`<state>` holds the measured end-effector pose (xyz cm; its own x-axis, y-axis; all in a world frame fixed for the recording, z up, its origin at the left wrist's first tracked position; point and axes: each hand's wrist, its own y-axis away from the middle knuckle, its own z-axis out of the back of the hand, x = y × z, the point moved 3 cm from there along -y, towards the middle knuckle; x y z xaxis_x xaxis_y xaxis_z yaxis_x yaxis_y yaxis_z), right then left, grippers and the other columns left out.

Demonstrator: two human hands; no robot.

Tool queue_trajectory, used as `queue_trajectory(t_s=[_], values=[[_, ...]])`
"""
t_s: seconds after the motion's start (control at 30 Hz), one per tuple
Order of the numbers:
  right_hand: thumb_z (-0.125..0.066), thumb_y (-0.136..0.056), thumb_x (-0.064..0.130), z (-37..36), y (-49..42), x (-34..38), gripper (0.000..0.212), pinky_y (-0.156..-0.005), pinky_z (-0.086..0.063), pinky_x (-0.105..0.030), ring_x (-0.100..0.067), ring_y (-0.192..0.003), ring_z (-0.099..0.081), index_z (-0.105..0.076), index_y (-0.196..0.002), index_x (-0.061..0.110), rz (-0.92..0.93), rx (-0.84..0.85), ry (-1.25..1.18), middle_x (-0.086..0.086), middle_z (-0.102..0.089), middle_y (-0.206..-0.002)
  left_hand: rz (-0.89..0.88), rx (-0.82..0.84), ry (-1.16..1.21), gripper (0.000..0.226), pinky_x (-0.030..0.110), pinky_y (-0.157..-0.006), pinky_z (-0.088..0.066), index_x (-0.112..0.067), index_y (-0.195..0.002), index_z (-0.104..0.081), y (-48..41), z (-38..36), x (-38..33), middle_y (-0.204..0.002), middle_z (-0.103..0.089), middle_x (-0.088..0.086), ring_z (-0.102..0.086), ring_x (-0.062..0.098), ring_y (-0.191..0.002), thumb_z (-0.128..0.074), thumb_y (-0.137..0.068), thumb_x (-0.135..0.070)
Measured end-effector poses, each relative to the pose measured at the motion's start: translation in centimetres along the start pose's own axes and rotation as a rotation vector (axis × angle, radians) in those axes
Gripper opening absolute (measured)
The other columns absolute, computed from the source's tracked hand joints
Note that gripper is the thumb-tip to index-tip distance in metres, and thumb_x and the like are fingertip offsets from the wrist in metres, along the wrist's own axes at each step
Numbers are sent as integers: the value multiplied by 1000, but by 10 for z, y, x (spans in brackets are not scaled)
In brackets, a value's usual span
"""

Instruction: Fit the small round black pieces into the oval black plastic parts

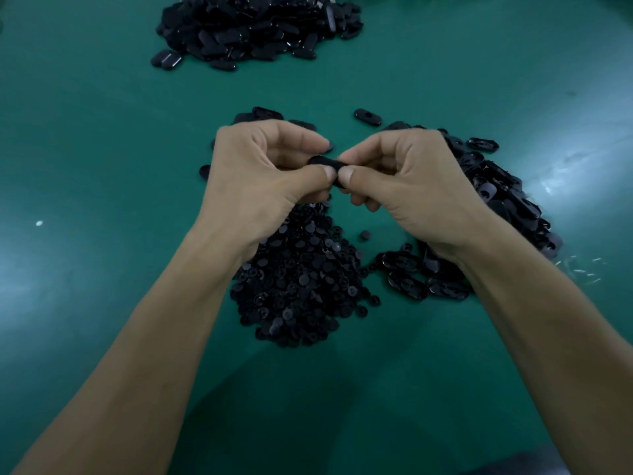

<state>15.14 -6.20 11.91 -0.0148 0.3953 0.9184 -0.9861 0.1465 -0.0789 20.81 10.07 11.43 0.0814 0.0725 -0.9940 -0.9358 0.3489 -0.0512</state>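
Both hands were up over the green tabletop [102, 138], left hand [260, 173] and right hand [407, 186] each pinching an end of one oval part [325, 162] between thumb and fingers; whether a round piece was already seated I couldn't tell. The part looked light, rigid and glossy, probably slippery, so gripping the narrow ends seemed right. Loose round pieces [301, 279] were heaped below, empty ovals [496, 197] at right.

With forearms angling inward, the left hand [263, 176] and right hand [407, 183] are pinching one black part [325, 161] together, fingers curled, thumbs side by side.
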Motion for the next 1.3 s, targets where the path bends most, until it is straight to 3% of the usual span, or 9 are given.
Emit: queue_trajectory(t_s=[0.2, 0.33, 0.43, 0.5, 0.77, 1.03, 1.13, 1.23, 1.3], values=[[-59, -100, 10, 0, -2, -17, 26, -74, -52, -17, 0, -83, -70, -69, -120, 20, -83, -10, 143, 11, -73, -92, 21, -110, -87, 19, 29, -68, -63, -16, -87, -74, -6, 9, 12, -74, -77, 1, -76, 19, -68, -83, -79, 0], [-58, -101, 9, 9, 0, -32, 31, -85, -44, -5, 3, -91, -59, -65, -130, 16, -138, -146, 458, 7, -65, -108, -17, -285, -95, 14, 30, -75, -63, -15, -94, -76, -10, 23, 18, -79, -78, -2, -78, 17, -76, -79, -85, -5], [-58, -101, 12, 9, 0, -40, 46, -104, -40, -30, -25, -124, -51, -50, -146, 17, -169, -121, 687, -9, -51, -137, -30, -378, -125, 15, 30, -78, -63, -12, -99, -76, -14, 31, 22, -79, -77, -6, -77, 13, -78, -74, -87, -4], [-57, -102, 18, 5, -1, -42, 54, -107, -36, -37, -31, -131, -41, -39, -153, 20, -173, -101, 747, -12, -42, -139, -27, -403, -161, 18, 30, -79, -63, -11, -101, -76, -16, 33, 25, -82, -76, -7, -77, 11, -78, -71, -87, -1], [-56, -104, 28, -1, -4, -43, 34, -99, -41, -36, -31, -120, -48, -63, -136, 20, -142, -110, 822, -12, -52, -125, 16, -376, -359, 34, 18, -93, -56, -15, -123, -72, -17, 33, 31, -100, -71, -15, -68, -13, -88, -67, -91, -4], [-54, -104, 19, 1, -8, -36, 21, -74, -52, -38, -30, -90, -64, -71, -105, 6, -108, -152, 879, -11, -69, -102, 49, -228, -424, 49, 15, -107, -38, -21, -141, -59, -15, 25, 28, -155, -47, -3, -47, -4, -116, -67, -94, -11], [-48, -107, 19, 5, -7, -36, 25, -73, -57, -41, -26, -82, -65, -70, -109, 7, -77, -190, 794, -8, -71, -96, -8, -218, -421, 38, 19, -102, -46, -24, -130, -67, -13, 22, 20, -133, -63, -11, -56, -4, -111, -70, -93, -15], [-53, -106, 21, 6, -5, -35, 17, -69, -48, -13, -1, -80, -63, -70, -110, 19, -95, -157, 457, 10, -67, -92, -50, -155, -357, 22, 16, -89, -53, -28, -112, -74, -9, 18, 11, -99, -70, -20, -66, -6, -96, -73, -92, -19], [-56, -104, 20, 5, -4, -31, 16, -64, -44, -9, 2, -72, -65, -68, -102, 29, -95, -102, 229, 10, -67, -89, -60, -74, -306, 16, 17, -83, -55, -28, -106, -75, -7, 13, 6, -91, -74, -17, -69, -5, -85, -75, -91, -21]])
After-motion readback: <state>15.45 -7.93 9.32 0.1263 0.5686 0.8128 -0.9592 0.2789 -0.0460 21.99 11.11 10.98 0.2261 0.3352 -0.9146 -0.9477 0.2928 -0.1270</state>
